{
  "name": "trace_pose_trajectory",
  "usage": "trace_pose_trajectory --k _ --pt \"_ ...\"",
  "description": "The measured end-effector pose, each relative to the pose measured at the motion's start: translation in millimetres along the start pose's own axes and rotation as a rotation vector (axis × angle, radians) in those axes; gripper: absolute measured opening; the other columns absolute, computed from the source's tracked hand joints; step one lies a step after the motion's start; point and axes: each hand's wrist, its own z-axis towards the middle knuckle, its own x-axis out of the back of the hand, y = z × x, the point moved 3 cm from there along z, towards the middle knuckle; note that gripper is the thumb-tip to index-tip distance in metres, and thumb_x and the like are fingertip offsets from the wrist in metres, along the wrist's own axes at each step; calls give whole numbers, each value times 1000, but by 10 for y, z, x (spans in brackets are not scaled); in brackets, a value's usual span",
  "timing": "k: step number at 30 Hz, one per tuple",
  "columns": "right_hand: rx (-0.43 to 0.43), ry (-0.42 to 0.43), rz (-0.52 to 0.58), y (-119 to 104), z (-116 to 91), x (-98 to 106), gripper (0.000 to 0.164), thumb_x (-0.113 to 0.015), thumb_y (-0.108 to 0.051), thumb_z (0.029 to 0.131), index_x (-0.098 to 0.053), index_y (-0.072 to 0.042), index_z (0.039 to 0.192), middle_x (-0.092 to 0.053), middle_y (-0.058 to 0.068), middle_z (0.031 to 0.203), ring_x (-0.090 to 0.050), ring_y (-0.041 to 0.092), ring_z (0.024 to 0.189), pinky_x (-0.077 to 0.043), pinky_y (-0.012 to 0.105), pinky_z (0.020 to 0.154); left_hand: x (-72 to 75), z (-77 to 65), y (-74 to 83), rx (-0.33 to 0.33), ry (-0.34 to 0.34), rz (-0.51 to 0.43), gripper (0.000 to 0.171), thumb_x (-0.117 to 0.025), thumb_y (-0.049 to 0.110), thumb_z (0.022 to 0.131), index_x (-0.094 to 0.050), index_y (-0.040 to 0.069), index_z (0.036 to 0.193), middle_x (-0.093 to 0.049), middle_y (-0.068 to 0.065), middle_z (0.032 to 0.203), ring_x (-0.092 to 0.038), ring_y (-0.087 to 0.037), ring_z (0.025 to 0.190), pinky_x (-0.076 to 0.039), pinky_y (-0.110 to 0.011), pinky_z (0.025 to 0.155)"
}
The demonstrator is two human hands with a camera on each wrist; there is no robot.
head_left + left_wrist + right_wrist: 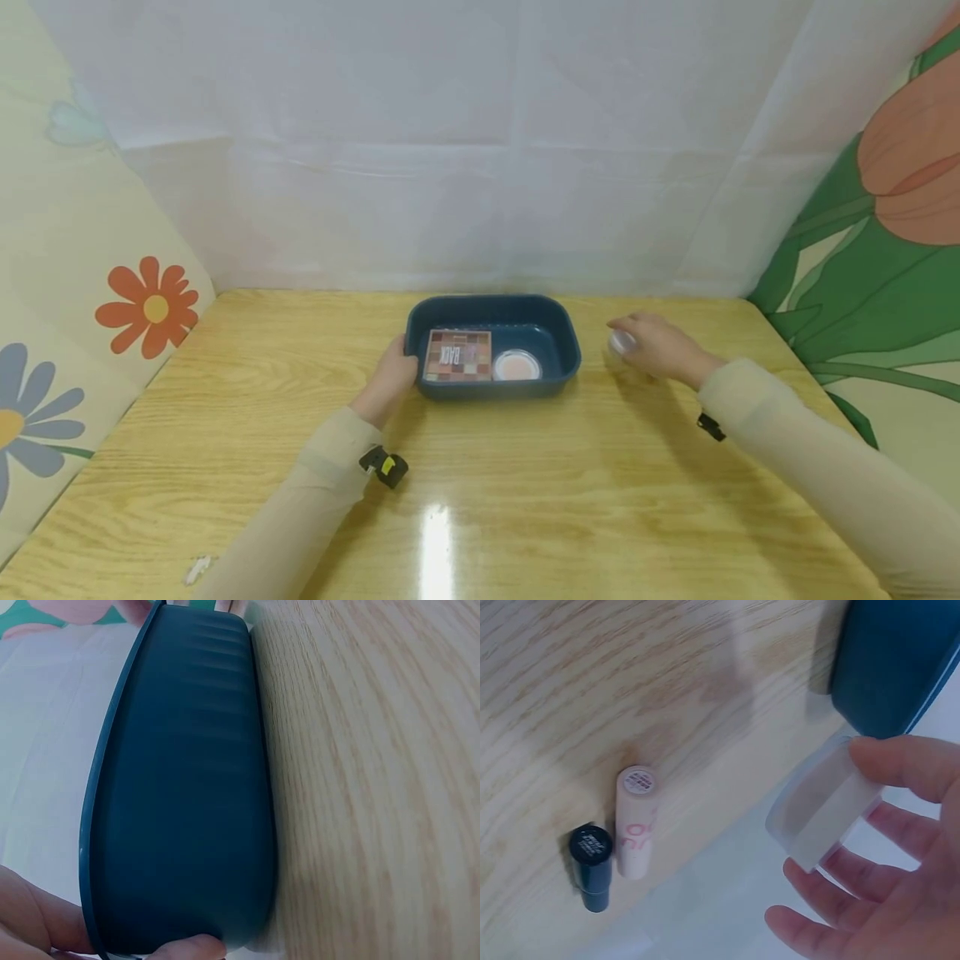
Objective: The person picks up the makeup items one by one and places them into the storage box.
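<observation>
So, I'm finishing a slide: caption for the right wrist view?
Right hand holding a pale case; blue bin, pink tube and black tube in view.

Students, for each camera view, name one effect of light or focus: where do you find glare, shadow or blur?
Head view: white glare streaks the table, soft shadow beside the right sleeve; left wrist view: the blue container looks dark and low in contrast; right wrist view: lettering on the dark tube is too soft to read.
</observation>
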Motion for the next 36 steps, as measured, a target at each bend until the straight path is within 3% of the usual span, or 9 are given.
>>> trace_pose_trajectory --k 12,22,36 --pt "44 32 -57 -191 -34 94 48 -67 1 84 -53 12 128 -55 35 119 -54 50 109 -47 59 92 7 10 -2 1 -3 20 61 -29 -14 85 -21 -15 146 -26 -31 151 -19 -40 143 -14 -47 118" --pt "24 28 -94 -330 -52 126 50 -69 -2 83 -54 8 130 -57 32 120 -55 48 108 -48 59 91 8 4 -8 -7 -9 11 61 -30 -14 85 -21 -15 146 -26 -32 150 -19 -41 142 -15 -48 118" --pt "100 85 -96 -487 -5 251 47 -71 -3 81 -57 9 125 -59 31 114 -58 45 102 -52 56 84 16 -12 3 4 -21 14 60 -30 -12 87 -21 -14 146 -26 -31 151 -19 -41 142 -16 -48 118"
